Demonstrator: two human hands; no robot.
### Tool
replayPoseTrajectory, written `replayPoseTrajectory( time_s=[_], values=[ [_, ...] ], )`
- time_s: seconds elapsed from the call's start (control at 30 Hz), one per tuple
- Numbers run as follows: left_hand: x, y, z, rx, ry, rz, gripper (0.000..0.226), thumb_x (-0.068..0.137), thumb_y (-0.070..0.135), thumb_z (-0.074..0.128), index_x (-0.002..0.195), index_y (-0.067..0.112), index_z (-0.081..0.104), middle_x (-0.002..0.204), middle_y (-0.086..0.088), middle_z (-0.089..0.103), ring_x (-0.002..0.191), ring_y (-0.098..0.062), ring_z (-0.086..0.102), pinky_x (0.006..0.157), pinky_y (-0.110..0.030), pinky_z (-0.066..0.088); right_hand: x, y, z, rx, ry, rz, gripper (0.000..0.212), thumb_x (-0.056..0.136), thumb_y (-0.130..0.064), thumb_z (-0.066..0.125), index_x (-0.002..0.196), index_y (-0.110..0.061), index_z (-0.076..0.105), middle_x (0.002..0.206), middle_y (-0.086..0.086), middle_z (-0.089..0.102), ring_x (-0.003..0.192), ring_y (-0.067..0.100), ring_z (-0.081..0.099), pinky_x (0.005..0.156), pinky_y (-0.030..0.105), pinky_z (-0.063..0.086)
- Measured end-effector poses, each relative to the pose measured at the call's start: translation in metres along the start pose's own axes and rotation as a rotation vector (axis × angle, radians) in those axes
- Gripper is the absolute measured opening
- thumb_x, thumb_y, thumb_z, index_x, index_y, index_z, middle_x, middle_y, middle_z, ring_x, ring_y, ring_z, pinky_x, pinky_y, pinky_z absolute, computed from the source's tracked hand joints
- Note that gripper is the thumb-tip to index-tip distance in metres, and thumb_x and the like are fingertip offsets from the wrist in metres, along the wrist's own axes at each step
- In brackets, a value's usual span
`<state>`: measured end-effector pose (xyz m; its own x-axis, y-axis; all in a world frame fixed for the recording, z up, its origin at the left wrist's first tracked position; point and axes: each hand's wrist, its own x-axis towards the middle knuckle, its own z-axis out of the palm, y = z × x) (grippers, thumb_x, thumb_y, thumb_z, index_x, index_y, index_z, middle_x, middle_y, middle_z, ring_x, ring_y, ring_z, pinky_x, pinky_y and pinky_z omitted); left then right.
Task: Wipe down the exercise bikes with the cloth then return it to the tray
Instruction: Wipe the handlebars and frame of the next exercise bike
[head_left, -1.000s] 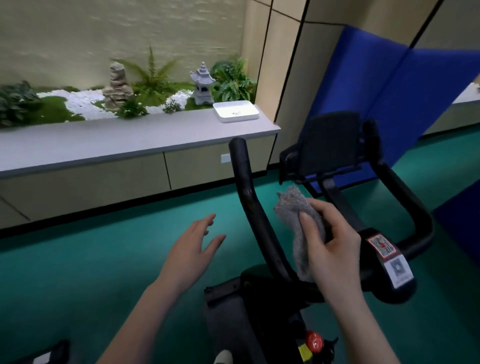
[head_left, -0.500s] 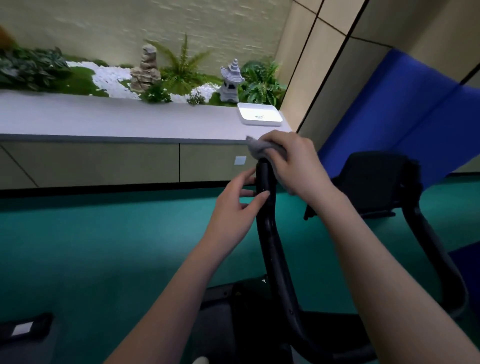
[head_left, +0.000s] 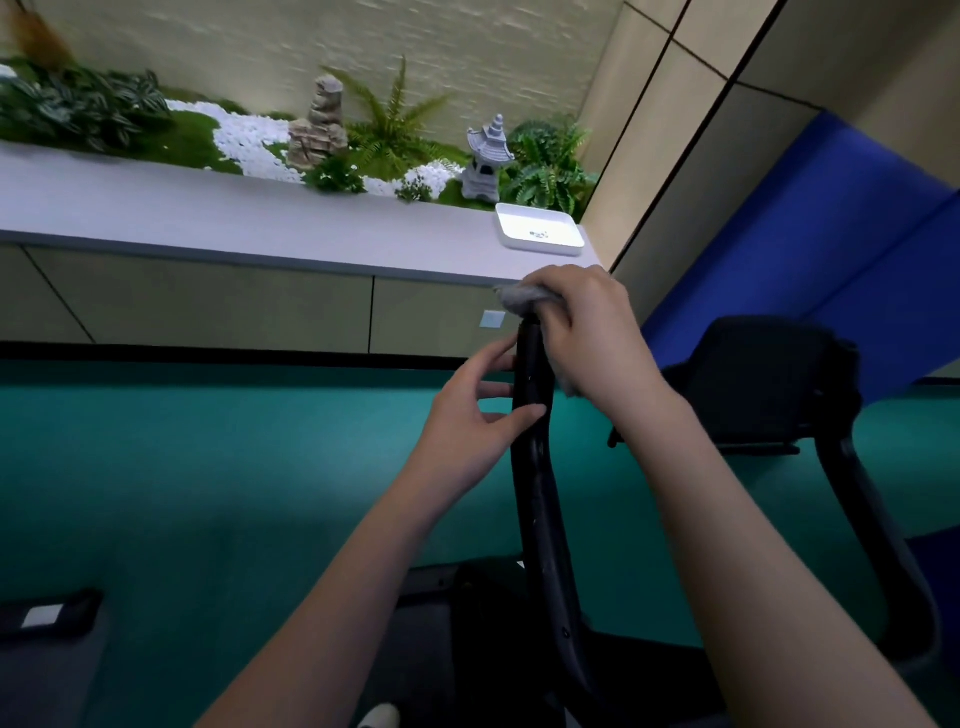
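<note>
Even, soft indoor light. Glare whitens the tray (head_left: 537, 231). Motion blur smears the wall (head_left: 467, 52). Wide-angle distortion bends the counter (head_left: 208, 223). Lower corners darken.

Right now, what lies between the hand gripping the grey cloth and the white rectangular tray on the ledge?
Only bare pale grey countertop shows between the right hand, gripping the grey cloth, and the white rectangular tray, in the head view.
</note>
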<state>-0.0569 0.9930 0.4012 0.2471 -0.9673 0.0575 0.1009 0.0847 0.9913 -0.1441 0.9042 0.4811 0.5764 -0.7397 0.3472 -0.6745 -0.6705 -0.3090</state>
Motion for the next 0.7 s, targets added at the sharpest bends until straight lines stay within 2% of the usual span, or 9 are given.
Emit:
replayPoseTrajectory(
  time_s=[0.03,0.1,0.17,0.23,0.33,0.43,0.57,0.7],
  values=[
    [-0.001,0.0,0.0,-0.007,-0.008,0.002,0.062,0.08,-0.004,0.068,0.133,0.021,0.048,0.124,-0.002,0.057,0.106,-0.018,0.06,0.079,-0.026,0.056,-0.004,0.0,0.003,0.009,0.05,0.045,0.031,0.089,0.003,0.046,0.101,-0.009,0.071,0.1,0.007,0.07,0.101,0.027,0.055,0.084,0.027,0.04],
    [-0.002,0.0,0.0,-0.032,-0.024,0.008,0.066,0.078,-0.01,0.067,0.133,0.022,0.047,0.126,-0.003,0.056,0.106,-0.018,0.06,0.078,-0.022,0.055,-0.022,-0.002,0.009,0.031,0.191,0.068,0.032,0.086,0.007,0.048,0.101,-0.007,0.071,0.102,0.006,0.069,0.101,0.023,0.052,0.083,0.019,0.036],
    [-0.002,0.0,-0.001,-0.057,-0.03,0.008,0.069,0.077,-0.014,0.066,0.132,0.022,0.046,0.127,-0.003,0.056,0.108,-0.018,0.059,0.078,-0.023,0.055,-0.043,-0.007,0.017,0.013,0.315,0.052,0.032,0.081,0.012,0.052,0.104,-0.002,0.07,0.104,0.009,0.067,0.102,0.027,0.051,0.087,0.016,0.034],
    [-0.002,-0.001,-0.003,-0.07,-0.034,-0.003,0.068,0.077,-0.014,0.066,0.133,0.019,0.046,0.127,-0.003,0.055,0.109,-0.018,0.059,0.081,-0.024,0.055,-0.06,-0.01,0.026,-0.003,0.378,0.032,0.031,0.078,0.014,0.056,0.105,0.004,0.069,0.101,0.015,0.065,0.099,0.031,0.052,0.088,0.023,0.039],
    [-0.004,-0.005,-0.006,-0.072,-0.051,-0.005,0.066,0.077,-0.015,0.065,0.131,0.019,0.048,0.122,0.002,0.057,0.107,-0.013,0.059,0.079,-0.021,0.054,-0.088,-0.014,0.037,-0.014,0.347,0.029,0.032,0.076,0.016,0.058,0.105,0.006,0.068,0.097,0.018,0.062,0.096,0.027,0.048,0.086,0.031,0.042],
    [-0.006,-0.008,-0.007,-0.056,-0.07,-0.004,0.067,0.077,-0.015,0.065,0.133,0.019,0.048,0.12,0.007,0.057,0.105,-0.009,0.06,0.076,-0.019,0.053,-0.107,-0.015,0.037,0.023,0.335,0.054,0.03,0.078,0.015,0.059,0.105,0.005,0.068,0.099,0.016,0.062,0.096,0.025,0.049,0.089,0.025,0.041],
    [-0.006,-0.008,-0.007,-0.093,-0.066,-0.01,0.067,0.076,-0.019,0.063,0.126,0.024,0.05,0.123,0.0,0.057,0.101,-0.009,0.062,0.075,-0.021,0.054,-0.085,-0.019,0.024,0.051,0.452,0.04,0.029,0.082,0.011,0.055,0.107,0.004,0.068,0.108,0.014,0.063,0.102,0.026,0.052,0.093,0.021,0.04],
    [-0.007,-0.009,-0.007,-0.043,-0.066,-0.007,0.06,0.075,-0.017,0.064,0.125,0.015,0.052,0.119,-0.005,0.06,0.091,-0.004,0.063,0.074,-0.017,0.052,-0.075,-0.02,0.028,0.002,0.31,-0.011,0.031,0.077,0.016,0.057,0.104,0.006,0.068,0.108,0.016,0.065,0.102,0.034,0.053,0.092,0.026,0.04]
  ],
)
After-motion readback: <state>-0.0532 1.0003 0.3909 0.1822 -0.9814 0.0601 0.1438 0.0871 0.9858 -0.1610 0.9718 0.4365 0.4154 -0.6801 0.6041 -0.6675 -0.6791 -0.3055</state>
